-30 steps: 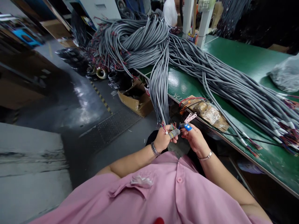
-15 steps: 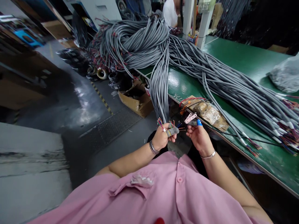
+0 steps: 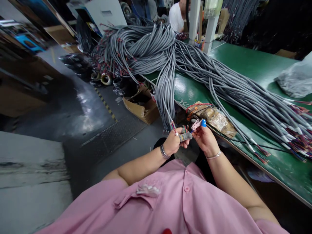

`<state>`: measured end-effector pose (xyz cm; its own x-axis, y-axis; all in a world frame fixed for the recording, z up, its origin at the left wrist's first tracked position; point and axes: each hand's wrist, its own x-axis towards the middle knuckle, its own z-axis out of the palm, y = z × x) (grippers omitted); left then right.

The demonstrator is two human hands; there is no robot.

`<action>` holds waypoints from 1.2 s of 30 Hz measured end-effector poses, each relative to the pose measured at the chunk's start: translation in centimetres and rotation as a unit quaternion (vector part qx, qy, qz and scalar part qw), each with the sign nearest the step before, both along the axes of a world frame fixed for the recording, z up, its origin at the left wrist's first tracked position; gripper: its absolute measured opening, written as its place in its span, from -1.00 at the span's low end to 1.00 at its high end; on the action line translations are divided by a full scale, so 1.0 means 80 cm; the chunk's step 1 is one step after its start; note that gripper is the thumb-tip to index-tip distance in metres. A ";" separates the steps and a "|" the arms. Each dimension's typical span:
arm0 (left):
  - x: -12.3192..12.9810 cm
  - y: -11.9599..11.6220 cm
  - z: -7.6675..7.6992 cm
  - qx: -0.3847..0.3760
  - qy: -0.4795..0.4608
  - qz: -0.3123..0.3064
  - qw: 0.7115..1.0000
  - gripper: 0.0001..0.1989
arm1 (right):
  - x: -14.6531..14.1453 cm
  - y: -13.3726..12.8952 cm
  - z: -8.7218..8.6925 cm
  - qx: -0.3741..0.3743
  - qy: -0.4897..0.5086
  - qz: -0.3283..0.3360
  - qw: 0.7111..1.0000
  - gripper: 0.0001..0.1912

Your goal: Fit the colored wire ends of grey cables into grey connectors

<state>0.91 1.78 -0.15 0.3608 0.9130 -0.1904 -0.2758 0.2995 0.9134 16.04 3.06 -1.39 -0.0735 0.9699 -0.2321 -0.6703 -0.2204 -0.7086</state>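
My left hand [image 3: 173, 142], with grey finger covers, is closed around the end of a grey cable. Thin coloured wires [image 3: 185, 127] fan out from its fingers towards the right, and another tuft of coloured wires [image 3: 173, 126] sticks up behind the thumb. My right hand [image 3: 206, 139], a blue cover [image 3: 203, 123] on one finger, is pinched at the tips of the fanned wires, close to the left fingers. Just behind the right fingertips is a pink clip [image 3: 196, 124] at the bench edge. Grey cables [image 3: 165, 92] hang off the bench beyond my left hand.
A large heap of grey cables [image 3: 143, 48] lies across the green bench [image 3: 246, 58]. A taped brown bundle [image 3: 215, 119] sits by the near edge. An open cardboard box [image 3: 140, 109] stands on the floor below. A person in white [image 3: 175, 18] is at the far side.
My right hand has moved left to the wire ends, and its fingers have closed on them. My left hand has shifted slightly right, still holding the cable.
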 end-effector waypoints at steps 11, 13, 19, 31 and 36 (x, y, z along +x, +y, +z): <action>-0.002 -0.003 0.000 -0.006 0.036 0.000 0.999 -0.62 | -0.005 -0.004 -0.001 -0.017 0.010 -0.004 1.000 -0.54; -0.005 -0.005 0.000 -0.003 0.034 -0.002 0.999 -0.62 | -0.003 -0.006 -0.003 -0.033 0.013 0.015 0.999 -0.48; -0.011 -0.018 -0.002 0.024 0.028 0.009 0.999 -0.60 | 0.004 -0.009 0.001 -0.036 0.041 0.053 0.997 -0.47; 0.001 -0.010 0.011 0.003 0.004 0.040 0.999 -0.66 | -0.003 -0.007 0.004 -0.002 -0.028 -0.026 0.999 -0.66; 0.005 -0.007 0.011 -0.001 0.017 0.038 0.999 -0.65 | -0.011 -0.006 -0.005 0.047 -0.139 -0.151 0.977 -0.61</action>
